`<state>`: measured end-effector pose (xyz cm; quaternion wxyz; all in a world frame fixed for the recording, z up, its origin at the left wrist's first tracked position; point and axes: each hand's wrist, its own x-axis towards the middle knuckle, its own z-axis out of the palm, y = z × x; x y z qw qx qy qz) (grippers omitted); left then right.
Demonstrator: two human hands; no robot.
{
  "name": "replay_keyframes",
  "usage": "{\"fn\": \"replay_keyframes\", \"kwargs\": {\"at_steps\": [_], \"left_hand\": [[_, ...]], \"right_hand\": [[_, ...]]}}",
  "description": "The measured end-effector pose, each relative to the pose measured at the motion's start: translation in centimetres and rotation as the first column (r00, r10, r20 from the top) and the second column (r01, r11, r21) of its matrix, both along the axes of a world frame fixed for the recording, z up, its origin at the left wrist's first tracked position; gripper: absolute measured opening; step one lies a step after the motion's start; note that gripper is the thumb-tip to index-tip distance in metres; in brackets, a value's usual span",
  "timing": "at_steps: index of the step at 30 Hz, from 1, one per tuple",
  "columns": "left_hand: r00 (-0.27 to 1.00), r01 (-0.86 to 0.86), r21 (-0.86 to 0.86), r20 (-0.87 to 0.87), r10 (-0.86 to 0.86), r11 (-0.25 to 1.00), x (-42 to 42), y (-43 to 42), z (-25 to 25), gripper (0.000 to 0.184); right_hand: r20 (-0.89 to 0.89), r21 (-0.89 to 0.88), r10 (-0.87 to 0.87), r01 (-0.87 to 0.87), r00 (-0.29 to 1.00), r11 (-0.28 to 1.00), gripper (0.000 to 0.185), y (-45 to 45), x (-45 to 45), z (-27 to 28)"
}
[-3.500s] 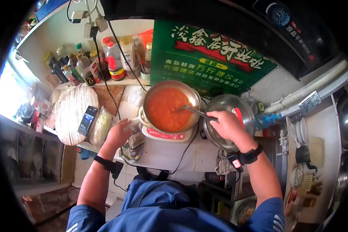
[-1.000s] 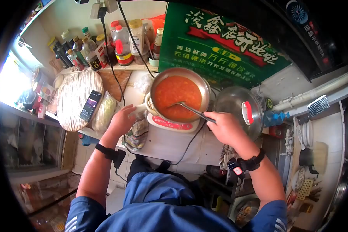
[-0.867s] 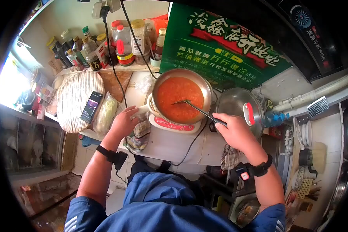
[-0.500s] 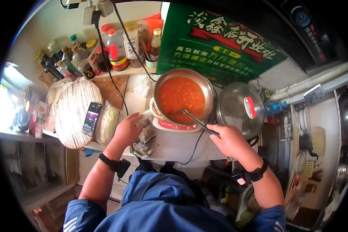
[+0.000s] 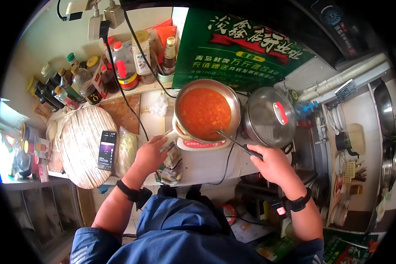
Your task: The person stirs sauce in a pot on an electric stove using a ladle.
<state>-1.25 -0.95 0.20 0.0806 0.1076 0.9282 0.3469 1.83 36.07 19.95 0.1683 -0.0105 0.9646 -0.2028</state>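
A frying pan (image 5: 236, 99) of orange-red soup (image 5: 204, 110) with small pale pieces sits on a white and red electric cooker (image 5: 202, 144). My left hand (image 5: 152, 155) is closed round the pan's pale handle (image 5: 170, 136), left of the pan. In my right hand (image 5: 272, 163) is a long-handled metal cooking utensil (image 5: 234, 140) with a black grip. Its head is sunk in the soup near the front rim, so its shape is hidden. Beside the left hand, a folded patterned cloth (image 5: 171, 166) lies on the counter.
A lidded pot (image 5: 270, 116) stands right of the pan. On the left lie a round board (image 5: 86, 145), a phone (image 5: 107, 150) and bagged greens (image 5: 126, 152). Bottles (image 5: 86, 83) line the back shelf; a black cable (image 5: 130, 103) hangs down to the counter.
My right hand and the utensil have moved right and slightly down, with the head now nearer the pan's front rim. My left hand stays on the handle. The whole view has shifted slightly.
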Motion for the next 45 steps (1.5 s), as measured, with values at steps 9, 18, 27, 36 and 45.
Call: {"fn": "replay_keyframes", "kwargs": {"at_steps": [9, 18, 27, 36, 45], "left_hand": [[0.999, 0.04, 0.009, 0.001, -0.04, 0.999, -0.2, -0.5, 0.0, 0.046], [0.998, 0.047, 0.014, 0.029, -0.047, 0.999, -0.3, -0.7, 0.6, 0.047], [0.997, 0.073, 0.012, -0.019, -0.072, 0.997, -0.4, -0.9, -0.4, 0.047], [0.997, 0.071, -0.005, 0.002, -0.071, 0.997, -0.5, -0.9, -0.3, 0.045], [0.998, 0.061, -0.026, 0.025, -0.06, 0.998, -0.3, -0.2, 0.6, 0.047]], "right_hand": [[-0.205, -0.09, -0.125, 0.108, 0.971, 0.99, 0.038, -1.1, -1.4, -2.9], [-0.127, 0.04, -0.061, 0.066, 0.99, 0.997, 0.041, -2.4, -2.8, -6.2], [-0.055, -0.116, -0.162, 0.155, 0.985, 0.981, 0.039, -5.3, -3.0, -1.9], [-0.075, -0.099, 0.073, -0.081, 0.994, 0.992, 0.04, -4.4, -5.3, -5.4], [-0.067, 0.225, 0.239, -0.219, 0.969, 0.949, 0.039, -4.7, -6.8, -3.9]]}}
